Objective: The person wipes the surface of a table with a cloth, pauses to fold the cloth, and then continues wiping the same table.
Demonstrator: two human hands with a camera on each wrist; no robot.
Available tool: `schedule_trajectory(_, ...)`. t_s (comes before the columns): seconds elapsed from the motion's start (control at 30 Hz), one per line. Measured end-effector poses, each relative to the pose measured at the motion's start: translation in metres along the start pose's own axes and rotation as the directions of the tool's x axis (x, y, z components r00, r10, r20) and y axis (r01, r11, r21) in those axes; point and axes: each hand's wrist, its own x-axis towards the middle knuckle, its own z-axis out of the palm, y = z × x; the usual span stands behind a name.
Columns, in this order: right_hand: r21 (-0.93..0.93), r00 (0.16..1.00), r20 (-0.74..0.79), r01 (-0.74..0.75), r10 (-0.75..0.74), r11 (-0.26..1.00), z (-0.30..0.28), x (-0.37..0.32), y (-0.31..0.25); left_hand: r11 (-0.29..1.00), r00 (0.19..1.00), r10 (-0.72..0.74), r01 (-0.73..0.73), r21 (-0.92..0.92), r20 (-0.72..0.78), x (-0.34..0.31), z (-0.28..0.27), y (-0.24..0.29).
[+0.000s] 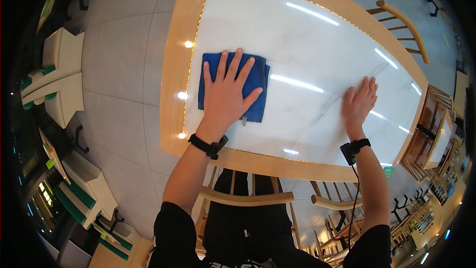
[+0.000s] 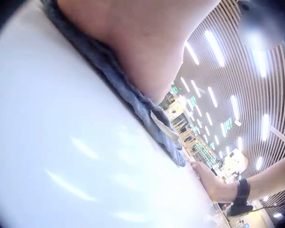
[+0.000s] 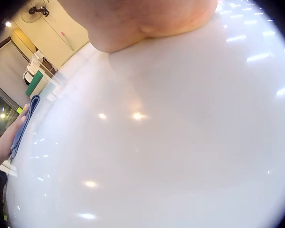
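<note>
A folded blue cloth (image 1: 259,94) lies on the glossy white marble-look tabletop (image 1: 297,114), toward its left end. My left hand (image 1: 227,87) rests flat on the cloth, fingers spread and pointing to the far side. In the left wrist view the cloth (image 2: 133,97) shows as a thin layer between that hand and the table, with a pale tag (image 2: 165,126) at its edge. Farther right, my right hand (image 1: 361,100) rests on the bare tabletop with its fingers extended. The right wrist view shows the heel of the right hand (image 3: 147,28) against the white surface.
A wooden border (image 1: 173,69) with a gold line frames the tabletop. One wooden chair (image 1: 248,197) stands between my body and the near edge, another chair (image 1: 404,25) at the far right side. A cable (image 1: 354,203) hangs from the right wrist's camera strap.
</note>
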Motion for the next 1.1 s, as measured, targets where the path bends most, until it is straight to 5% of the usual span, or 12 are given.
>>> schedule_trajectory(0.63,0.061,0.999,0.046,-0.017,0.014,0.998,-0.011,-0.003,-0.006,0.997,0.973,0.045,-0.029,0.072,-0.228,0.203,0.014,-0.017)
schedule_trajectory(1.1,0.049,0.995,0.081,-0.067,0.063,0.997,-0.016,-0.004,-0.008,0.983,0.977,0.106,-0.074,0.170,-0.184,0.282,0.014,-0.049)
